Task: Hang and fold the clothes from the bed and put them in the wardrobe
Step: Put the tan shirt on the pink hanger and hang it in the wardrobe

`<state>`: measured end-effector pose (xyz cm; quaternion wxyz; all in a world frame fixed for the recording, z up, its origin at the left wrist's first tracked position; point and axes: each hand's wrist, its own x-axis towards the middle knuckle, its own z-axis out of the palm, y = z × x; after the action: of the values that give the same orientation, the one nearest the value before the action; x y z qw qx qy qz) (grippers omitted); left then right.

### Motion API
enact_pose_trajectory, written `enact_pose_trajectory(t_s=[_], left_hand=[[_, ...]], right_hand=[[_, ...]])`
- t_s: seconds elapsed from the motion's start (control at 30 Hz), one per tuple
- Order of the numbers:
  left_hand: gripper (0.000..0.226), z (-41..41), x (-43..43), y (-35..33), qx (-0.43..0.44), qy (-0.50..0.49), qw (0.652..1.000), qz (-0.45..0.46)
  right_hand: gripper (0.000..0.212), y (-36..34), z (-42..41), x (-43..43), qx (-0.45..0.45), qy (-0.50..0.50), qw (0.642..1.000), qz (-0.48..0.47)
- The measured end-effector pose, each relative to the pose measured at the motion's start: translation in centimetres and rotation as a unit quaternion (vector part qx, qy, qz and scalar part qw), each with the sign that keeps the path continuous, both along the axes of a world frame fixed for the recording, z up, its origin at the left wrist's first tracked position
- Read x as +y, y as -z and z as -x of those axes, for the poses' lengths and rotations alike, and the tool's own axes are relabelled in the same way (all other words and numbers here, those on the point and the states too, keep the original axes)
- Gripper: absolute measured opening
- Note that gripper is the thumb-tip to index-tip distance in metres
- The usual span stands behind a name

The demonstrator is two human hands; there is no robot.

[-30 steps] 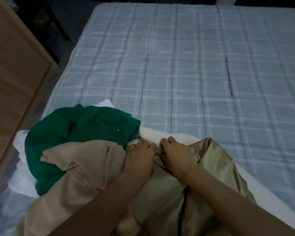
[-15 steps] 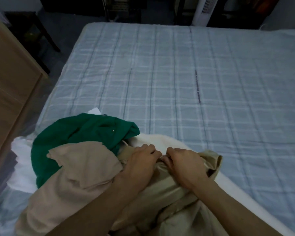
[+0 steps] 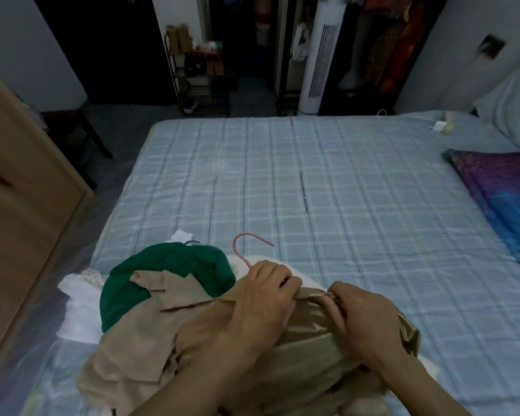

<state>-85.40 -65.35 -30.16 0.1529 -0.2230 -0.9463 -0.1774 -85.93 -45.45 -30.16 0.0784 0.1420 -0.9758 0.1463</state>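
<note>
Pinching satin garment [image 3: 309, 331], right hand [image 3: 362, 313] — left hand [image 3: 263, 298] clutching half-hidden hanger [image 3: 241, 236]

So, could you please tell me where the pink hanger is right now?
In the head view, low centre: the pink hanger sticks its hook out above the left hand, just right of the green garment, over the bed.
</note>
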Motion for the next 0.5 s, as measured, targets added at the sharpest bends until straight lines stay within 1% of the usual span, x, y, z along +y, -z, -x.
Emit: enact_pose_trajectory(t_s=[0.07,0.17,0.23,0.33,0.5], left_hand=[[0.021,-1.7,-0.6,-2.4,0.046,-0.005,0.999,-0.016],[0.014,-4.8,-1.8,-5.3,0.154,0.024,0.987,-0.027],[0.012,-7.2,-2.8,-6.8,0.191,0.032,0.981,-0.030],[0.017,-10.3,-5.2,-8.9,0.167,-0.027,0.985,-0.031],[0.033,-13.8,-8.0,-13.2,0.086,-0.157,0.983,-0.051]], right_hand=[[0.032,-2.0,-1.3,0.5,0.040,0.003,0.999,0.012],[0.035,-4.9,-3.0,0.7,0.085,-0.002,0.996,0.032],[0.034,-6.6,-4.0,0.9,0.116,0.001,0.993,0.034],[0.036,-9.3,-5.3,1.0,0.149,0.000,0.988,0.050],[0.037,-13.9,-8.0,0.8,0.216,-0.027,0.973,0.073]])
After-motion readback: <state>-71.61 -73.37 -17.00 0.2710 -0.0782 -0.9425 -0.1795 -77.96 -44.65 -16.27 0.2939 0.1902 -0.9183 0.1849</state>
